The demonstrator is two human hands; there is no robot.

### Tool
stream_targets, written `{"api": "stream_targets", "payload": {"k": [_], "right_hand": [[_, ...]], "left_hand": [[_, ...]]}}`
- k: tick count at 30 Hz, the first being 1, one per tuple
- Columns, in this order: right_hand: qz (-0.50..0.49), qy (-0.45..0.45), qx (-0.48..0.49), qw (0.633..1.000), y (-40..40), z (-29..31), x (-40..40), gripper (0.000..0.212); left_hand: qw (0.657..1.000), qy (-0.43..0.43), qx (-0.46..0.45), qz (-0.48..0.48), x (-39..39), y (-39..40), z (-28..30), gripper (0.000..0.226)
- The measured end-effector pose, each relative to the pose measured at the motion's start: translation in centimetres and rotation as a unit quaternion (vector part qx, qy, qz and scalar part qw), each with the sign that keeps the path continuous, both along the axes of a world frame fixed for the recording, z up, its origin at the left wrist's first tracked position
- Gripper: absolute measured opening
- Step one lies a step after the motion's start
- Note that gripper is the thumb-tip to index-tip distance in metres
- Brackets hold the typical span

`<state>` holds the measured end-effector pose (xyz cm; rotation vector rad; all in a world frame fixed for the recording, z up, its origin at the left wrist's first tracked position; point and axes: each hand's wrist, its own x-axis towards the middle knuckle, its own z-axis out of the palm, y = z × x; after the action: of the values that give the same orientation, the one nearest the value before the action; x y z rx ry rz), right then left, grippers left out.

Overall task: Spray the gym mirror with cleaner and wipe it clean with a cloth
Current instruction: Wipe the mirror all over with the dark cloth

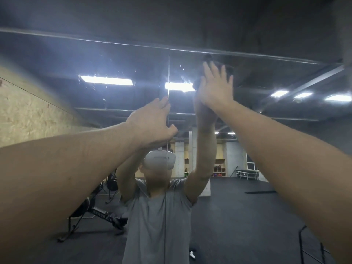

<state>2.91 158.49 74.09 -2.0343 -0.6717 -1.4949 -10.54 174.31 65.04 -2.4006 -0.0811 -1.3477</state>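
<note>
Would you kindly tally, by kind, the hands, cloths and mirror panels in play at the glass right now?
Hands: 2, the left hand and right hand, both flat toward the glass
Cloths: 1, a dark cloth under the right hand
Mirror panels: 2, the left panel and right panel, meeting at a vertical seam
Total: 5

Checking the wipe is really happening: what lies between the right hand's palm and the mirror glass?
In the head view, a dark cloth lies between the flat right hand and the mirror, pressed near the mirror's top edge.
</note>
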Motion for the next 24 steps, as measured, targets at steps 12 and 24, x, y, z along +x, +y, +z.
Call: {"api": "stream_targets", "payload": {"k": [12, 24], "right_hand": [[0.001, -0.039, -0.008, 0.999, -3.3, -1.2, 2.6, 0.055], [0.004, -0.058, -0.060, 0.997, 1.2, -2.7, -0.6, 0.056]], "left_hand": [[0.995, -0.095, 0.012, -0.040, 0.5, -0.1, -1.1, 0.019], [0.993, -0.090, 0.034, -0.065, 1.3, 0.6, -1.4, 0.021]]}}
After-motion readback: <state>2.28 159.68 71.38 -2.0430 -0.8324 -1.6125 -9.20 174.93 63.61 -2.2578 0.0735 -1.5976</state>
